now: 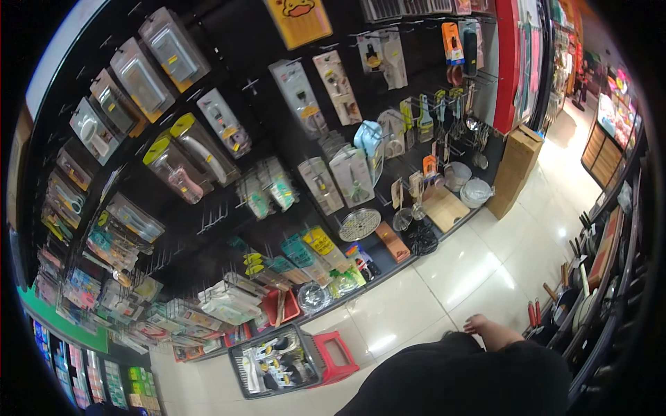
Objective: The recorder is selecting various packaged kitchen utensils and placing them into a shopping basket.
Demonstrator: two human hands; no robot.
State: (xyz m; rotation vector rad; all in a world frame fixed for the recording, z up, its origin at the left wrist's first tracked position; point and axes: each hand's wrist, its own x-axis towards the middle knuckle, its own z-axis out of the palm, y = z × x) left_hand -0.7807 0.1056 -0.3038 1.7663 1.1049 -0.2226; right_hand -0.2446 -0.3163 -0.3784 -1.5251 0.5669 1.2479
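Observation:
Neither of my hands shows in the head view. At the lower right a person in a black top [458, 381] is seen from behind and above, low in the aisle. One bare hand [475, 324] of that person is raised beside what looks like dark hair; I make out nothing in it. Left of this person, a dark grey shopping basket [239, 371] stands on the floor, holding several packaged utensils [281, 360] with black and white parts. Its red handle [336, 355] lies toward the person.
A black display wall [257, 125] carries hanging packs of kitchen tools. Low down are a round perforated steel plate [360, 224], a wooden board [445, 208] and a red tray [281, 307]. A tall cardboard box [515, 170] stands at the shelf's end. Pans [565, 305] line the right side.

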